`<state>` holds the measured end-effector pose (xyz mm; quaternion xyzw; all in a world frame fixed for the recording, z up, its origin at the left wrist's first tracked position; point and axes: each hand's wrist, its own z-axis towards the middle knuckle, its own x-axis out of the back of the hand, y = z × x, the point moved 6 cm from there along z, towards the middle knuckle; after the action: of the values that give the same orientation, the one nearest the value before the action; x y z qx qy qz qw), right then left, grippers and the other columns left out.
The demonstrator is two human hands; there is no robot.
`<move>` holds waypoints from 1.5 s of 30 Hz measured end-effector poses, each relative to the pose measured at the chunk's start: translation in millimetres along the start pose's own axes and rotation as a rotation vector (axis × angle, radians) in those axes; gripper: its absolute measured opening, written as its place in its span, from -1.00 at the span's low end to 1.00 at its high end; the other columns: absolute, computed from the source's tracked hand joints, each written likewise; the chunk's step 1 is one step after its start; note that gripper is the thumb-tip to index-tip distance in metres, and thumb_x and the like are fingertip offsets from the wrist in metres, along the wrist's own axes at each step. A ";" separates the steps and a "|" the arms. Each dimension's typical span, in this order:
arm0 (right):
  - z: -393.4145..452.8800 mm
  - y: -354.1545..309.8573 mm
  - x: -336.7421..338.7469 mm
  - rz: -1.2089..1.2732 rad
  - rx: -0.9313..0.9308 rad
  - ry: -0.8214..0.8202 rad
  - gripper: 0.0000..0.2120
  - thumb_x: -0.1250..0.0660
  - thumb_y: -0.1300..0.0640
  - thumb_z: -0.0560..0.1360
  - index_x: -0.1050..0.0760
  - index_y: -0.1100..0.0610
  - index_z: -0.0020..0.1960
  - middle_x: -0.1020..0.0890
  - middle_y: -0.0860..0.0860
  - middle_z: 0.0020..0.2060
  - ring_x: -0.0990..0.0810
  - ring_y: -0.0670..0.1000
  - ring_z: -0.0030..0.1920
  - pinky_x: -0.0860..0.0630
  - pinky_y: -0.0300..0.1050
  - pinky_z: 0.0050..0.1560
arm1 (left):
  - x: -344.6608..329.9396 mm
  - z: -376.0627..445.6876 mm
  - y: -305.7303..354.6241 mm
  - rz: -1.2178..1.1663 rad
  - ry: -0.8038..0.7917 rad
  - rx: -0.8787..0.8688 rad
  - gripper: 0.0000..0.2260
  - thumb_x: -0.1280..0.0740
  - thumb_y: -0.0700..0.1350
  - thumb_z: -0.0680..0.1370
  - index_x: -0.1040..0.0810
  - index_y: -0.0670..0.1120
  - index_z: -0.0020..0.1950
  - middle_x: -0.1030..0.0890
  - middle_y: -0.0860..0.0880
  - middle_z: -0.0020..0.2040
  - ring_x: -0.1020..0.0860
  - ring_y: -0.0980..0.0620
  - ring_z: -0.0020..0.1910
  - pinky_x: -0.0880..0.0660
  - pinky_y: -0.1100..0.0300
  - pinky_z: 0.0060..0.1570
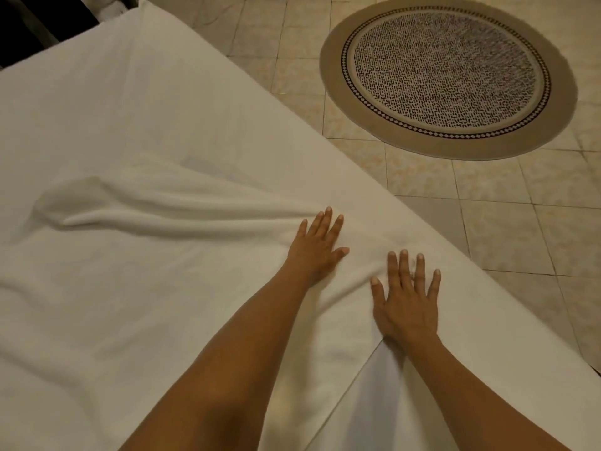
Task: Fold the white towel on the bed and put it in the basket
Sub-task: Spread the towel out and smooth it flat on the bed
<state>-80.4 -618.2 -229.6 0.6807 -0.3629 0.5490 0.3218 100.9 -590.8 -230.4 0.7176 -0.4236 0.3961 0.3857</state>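
A white towel point(156, 255) lies spread over the white bed point(107, 102), with a long raised wrinkle running from its left side toward the right edge. My left hand point(313, 249) rests flat on the towel with fingers spread, at the end of that wrinkle. My right hand point(406, 301) lies flat beside it, also with fingers apart, pressing the towel close to the bed's right edge. Neither hand grips anything. One straight towel edge shows below my right wrist. No basket is in view.
The bed's right edge runs diagonally from the top left to the lower right. Beyond it is a beige tiled floor point(507, 216) with a round patterned rug point(448, 76). Dark furniture point(29, 24) stands at the top left corner.
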 end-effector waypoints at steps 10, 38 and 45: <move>8.1 -49.5 38.1 0.009 -0.015 0.130 -0.48 0.02 0.01 0.55 -0.26 0.20 0.44 -0.24 0.24 0.46 -0.01 0.22 0.51 0.38 0.16 0.45 | 41.0 -50.4 -113.8 0.151 0.102 0.170 -0.45 0.08 0.13 0.64 0.16 -0.06 0.55 0.15 -0.11 0.57 0.13 -0.03 0.55 0.12 -0.08 0.49; 156.3 -346.1 18.8 0.277 0.416 0.017 -0.49 0.20 -0.13 0.62 0.16 -0.05 0.53 0.14 0.07 0.54 0.21 0.09 0.53 0.23 0.10 0.50 | 68.8 -41.5 -383.2 -0.079 0.127 0.742 -0.40 0.10 0.11 0.65 0.22 -0.24 0.53 0.18 -0.22 0.55 0.17 -0.13 0.54 0.19 -0.13 0.47; 159.0 -347.0 11.8 0.252 0.409 0.040 -0.48 0.18 -0.17 0.61 0.12 -0.08 0.53 0.12 0.04 0.55 0.21 0.05 0.53 0.23 0.08 0.50 | 81.4 -31.2 -396.1 -0.261 0.293 0.715 -0.28 -0.20 0.05 0.60 0.17 -0.19 0.54 0.04 -0.15 0.57 0.02 -0.08 0.54 0.08 -0.10 0.48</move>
<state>297.0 -569.1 -262.0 0.6701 -0.3195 0.6604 0.1133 481.8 -451.5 -231.8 0.7902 -0.1049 0.5642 0.2151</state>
